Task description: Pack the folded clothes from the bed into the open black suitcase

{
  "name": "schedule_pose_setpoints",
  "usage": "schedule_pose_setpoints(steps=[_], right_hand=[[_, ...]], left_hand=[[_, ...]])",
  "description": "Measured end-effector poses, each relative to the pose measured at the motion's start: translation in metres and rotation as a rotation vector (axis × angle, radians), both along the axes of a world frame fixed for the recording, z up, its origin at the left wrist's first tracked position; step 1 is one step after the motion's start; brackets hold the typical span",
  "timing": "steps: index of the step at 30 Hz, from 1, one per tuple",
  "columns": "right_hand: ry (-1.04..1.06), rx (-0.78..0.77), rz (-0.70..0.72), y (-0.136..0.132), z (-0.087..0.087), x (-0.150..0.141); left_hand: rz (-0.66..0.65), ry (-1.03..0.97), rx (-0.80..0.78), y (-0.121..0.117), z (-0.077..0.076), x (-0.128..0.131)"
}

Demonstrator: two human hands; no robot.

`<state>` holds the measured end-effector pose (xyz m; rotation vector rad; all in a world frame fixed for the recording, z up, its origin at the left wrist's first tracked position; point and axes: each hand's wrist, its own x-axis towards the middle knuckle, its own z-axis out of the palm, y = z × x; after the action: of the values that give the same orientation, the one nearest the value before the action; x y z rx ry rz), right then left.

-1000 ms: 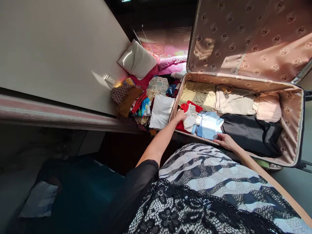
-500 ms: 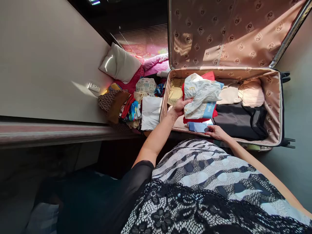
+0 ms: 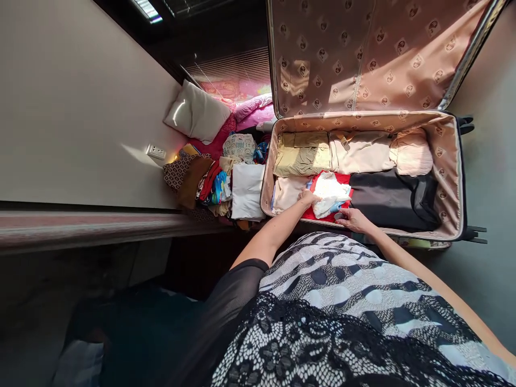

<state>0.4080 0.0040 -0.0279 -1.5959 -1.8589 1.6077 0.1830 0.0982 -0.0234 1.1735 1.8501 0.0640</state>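
Note:
My left hand [image 3: 309, 198] grips the left edge of a small stack of folded clothes, a white garment [image 3: 331, 191] lying over a red one [image 3: 344, 179]. The stack is low in the front middle of an open suitcase [image 3: 459, 177]. My right hand [image 3: 355, 220] is closed at the stack's front right corner, fingertips at the edge of a light blue garment [image 3: 337, 206] that is mostly hidden. Black folded clothing [image 3: 387, 199] lies to the right of the stack, and a pale pink folded garment [image 3: 288, 193] to its left.
Yellow-beige [image 3: 302, 153], cream [image 3: 360, 153] and peach folded clothes [image 3: 415, 153] line the suitcase's back row. Its patterned lid [image 3: 363, 59] stands raised behind. Left of it are a folded white cloth [image 3: 248, 191], a clothes pile [image 3: 193, 177] and a pillow [image 3: 197, 113] by the wall.
My left hand has lowered the red and white stack from above the suitcase into its front row. The back-row clothes it covered now show. My right hand has barely moved.

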Motion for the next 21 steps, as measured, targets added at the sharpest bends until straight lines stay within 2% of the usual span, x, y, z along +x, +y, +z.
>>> schedule_pose_setpoints(steps=[2, 5, 8, 10, 14, 18, 21], right_hand=[[0.001, 0.031, 0.003, 0.000, -0.001, 0.001], [-0.007, 0.064, 0.021, -0.001, -0.001, 0.004], [-0.053, 0.111, 0.039, -0.003, -0.002, 0.006], [-0.103, 0.128, 0.051, -0.006, -0.003, 0.007], [-0.198, 0.133, 0.083, -0.008, -0.004, 0.010], [-0.228, 0.133, 0.095, -0.007, -0.003, 0.011], [-0.222, 0.125, 0.084, -0.006, -0.003, 0.013]], left_hand=[[-0.020, 0.027, -0.064, 0.002, 0.005, 0.000], [-0.149, 0.160, -0.084, -0.003, 0.016, 0.011], [-0.333, 0.303, 0.129, -0.018, 0.025, 0.035], [-0.446, 0.329, 0.241, -0.029, 0.027, 0.052], [-0.593, 0.332, 0.353, -0.043, 0.025, 0.073], [-0.655, 0.349, 0.442, -0.049, 0.018, 0.073], [-0.706, 0.290, 0.481, -0.052, 0.014, 0.075]])
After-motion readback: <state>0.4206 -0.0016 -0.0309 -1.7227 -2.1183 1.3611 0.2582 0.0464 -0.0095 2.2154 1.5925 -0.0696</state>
